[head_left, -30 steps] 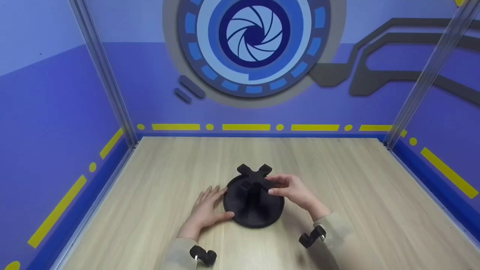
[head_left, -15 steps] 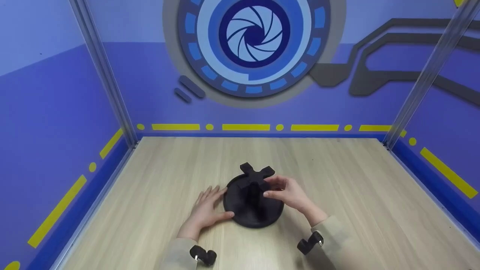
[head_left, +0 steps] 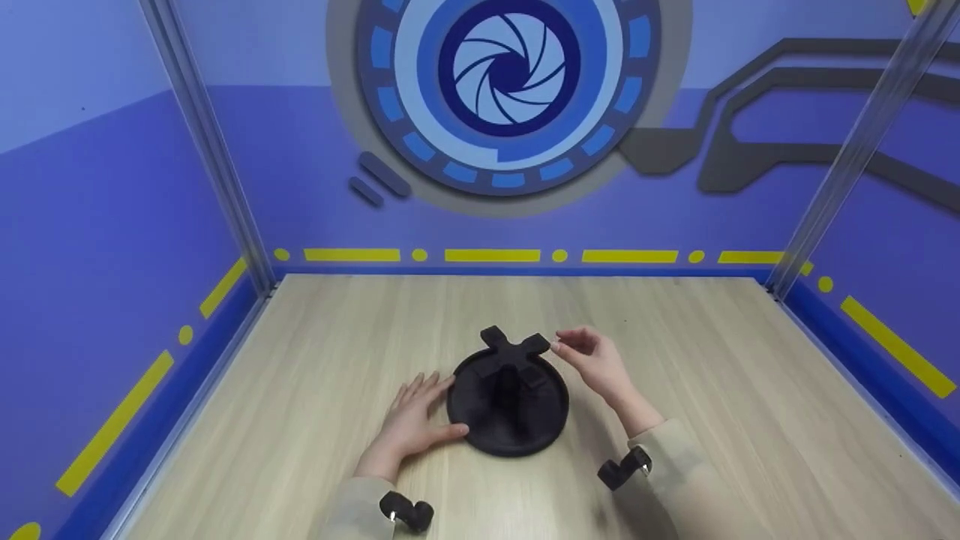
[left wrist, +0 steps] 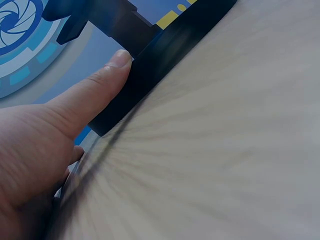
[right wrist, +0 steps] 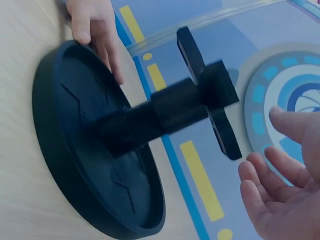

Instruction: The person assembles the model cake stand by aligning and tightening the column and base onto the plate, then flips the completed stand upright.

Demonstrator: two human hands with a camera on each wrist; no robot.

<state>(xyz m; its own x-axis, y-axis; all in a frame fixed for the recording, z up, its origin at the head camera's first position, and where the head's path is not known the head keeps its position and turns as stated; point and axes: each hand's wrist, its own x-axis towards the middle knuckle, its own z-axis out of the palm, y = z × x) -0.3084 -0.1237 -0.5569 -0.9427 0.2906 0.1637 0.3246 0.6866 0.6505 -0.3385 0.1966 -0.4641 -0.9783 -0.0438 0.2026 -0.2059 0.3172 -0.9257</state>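
A black round dish-shaped base [head_left: 514, 442] stands on the table in the head view. From its middle rises a thick black post [right wrist: 175, 107], topped by a black four-armed cross handle [head_left: 514, 349]. My left hand [head_left: 415, 421] rests against the left rim with fingers extended, its straight thumb touching the edge, as the left wrist view also shows. My right hand [head_left: 598, 369] is beside the cross's far right arm, fingers loosely bent and holding nothing. In the right wrist view a gap separates that hand from the cross.
The wooden table [head_left: 360, 322] extends around the base. Blue printed panels [head_left: 300, 172] enclose it at the back and sides, with metal corner posts [head_left: 217, 165]. A small black device [head_left: 626, 469] is strapped on each sleeve.
The cross handle turned slightly clockwise between the earlier frames. Since then my right hand has let go of its near right arm and moved away to the far right arm. My left hand stays put.
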